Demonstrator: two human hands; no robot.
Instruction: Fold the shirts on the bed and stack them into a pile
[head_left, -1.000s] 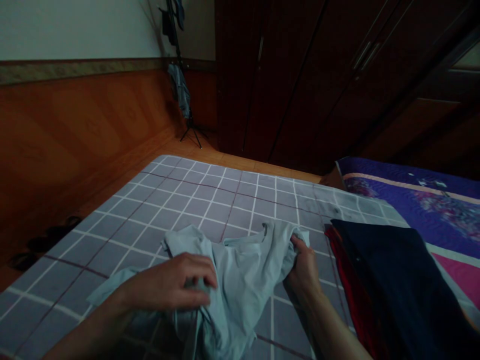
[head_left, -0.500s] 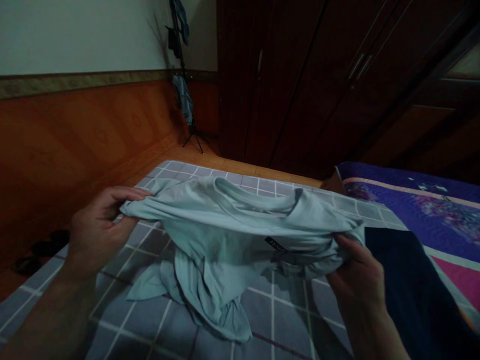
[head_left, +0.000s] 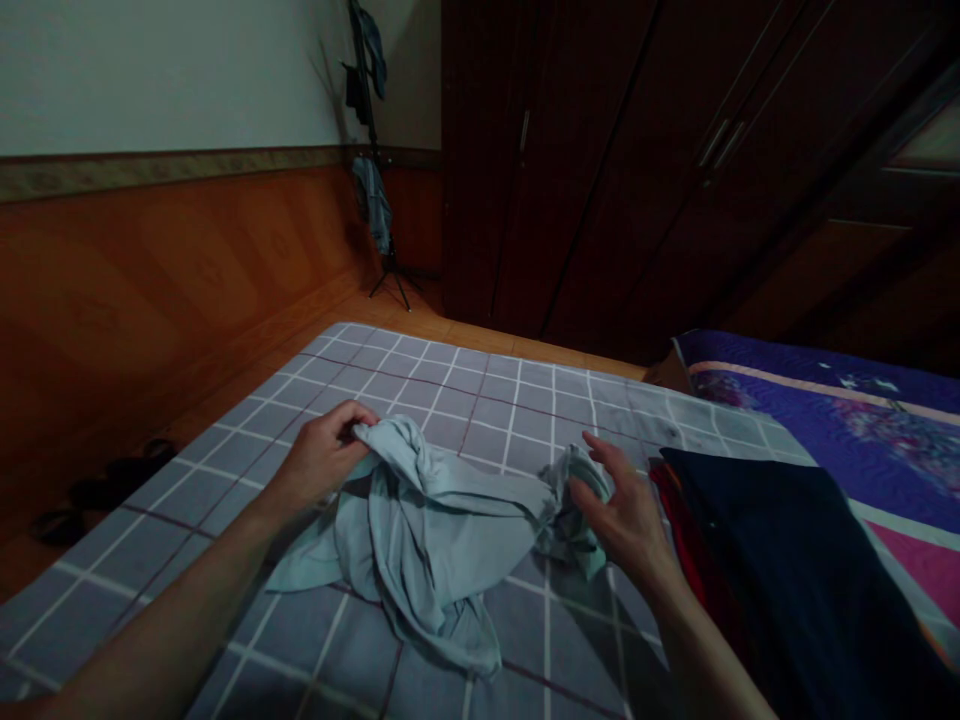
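Left hand: this hand (head_left: pixel 319 455) is closed at the fingertips, pinching the far left corner of the pale garment (head_left: pixel 457 540); of the two hands, it lies farther from the navy folded cloth (head_left: pixel 795 540).
Right hand: this hand (head_left: pixel 634 520) is open, thumb and forefinger parted around the garment's bunched end (head_left: pixel 559 545); whether the fingertips press on the fabric, I cannot tell. It is the hand nearer the navy folded cloth, between that cloth and most of the garment.
Pale garment: crumpled on the checked sheet (head_left: pixel 469 405), to the left of the navy folded cloth and apart from it. From the left hand it extends rightward and towards the person; from the right hand, most of it lies leftward.
Long axis: roughly crosswise from hand to hand, its right end slanting slightly nearer the person and pointing towards the navy folded cloth.
Loose folds: spread towards the person from the middle, left of the navy folded cloth, with one flap reaching out on the left.
Red cloth: this layer (head_left: pixel 679 515) shows under the navy folded cloth's left edge, just beyond the right hand.
Purple bedspread: it (head_left: pixel 795 390) lies beyond the navy folded cloth and to its right.
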